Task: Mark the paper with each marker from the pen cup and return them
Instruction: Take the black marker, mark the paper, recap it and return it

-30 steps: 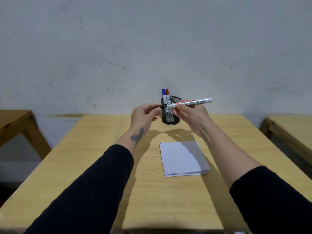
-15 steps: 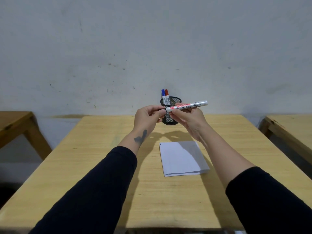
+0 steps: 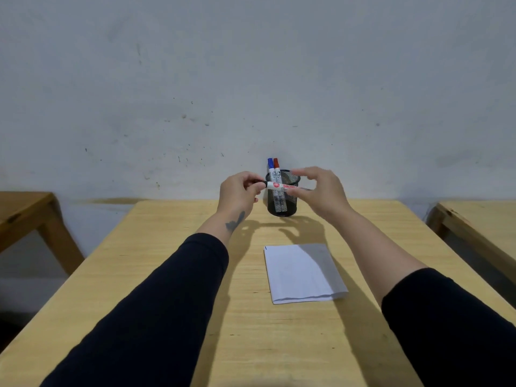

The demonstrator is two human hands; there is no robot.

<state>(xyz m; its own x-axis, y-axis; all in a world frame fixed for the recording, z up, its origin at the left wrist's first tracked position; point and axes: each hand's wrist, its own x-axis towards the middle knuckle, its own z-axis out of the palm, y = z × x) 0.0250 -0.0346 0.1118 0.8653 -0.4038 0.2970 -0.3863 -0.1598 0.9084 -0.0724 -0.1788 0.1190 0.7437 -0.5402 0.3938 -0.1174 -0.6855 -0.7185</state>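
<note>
I hold a white marker (image 3: 280,186) level in front of the black mesh pen cup (image 3: 290,180). My left hand (image 3: 240,192) pinches its black cap end. My right hand (image 3: 321,191) grips the barrel's other end with thumb and fingers. The cup stands at the far middle of the wooden table (image 3: 167,275) with a blue-capped marker (image 3: 270,164) and a red-capped marker (image 3: 276,163) upright in it. A white paper (image 3: 301,272) lies flat on the table, nearer to me than the cup, with a small dark mark at its far left corner.
A grey wall rises right behind the cup. A second wooden table (image 3: 25,208) stands to the left and a third (image 3: 480,219) to the right, each across a gap.
The marker has sunk from a tilt to level, and both hands have spread a little apart along it. My right hand's fingers have lifted and shifted toward the barrel's right end.
</note>
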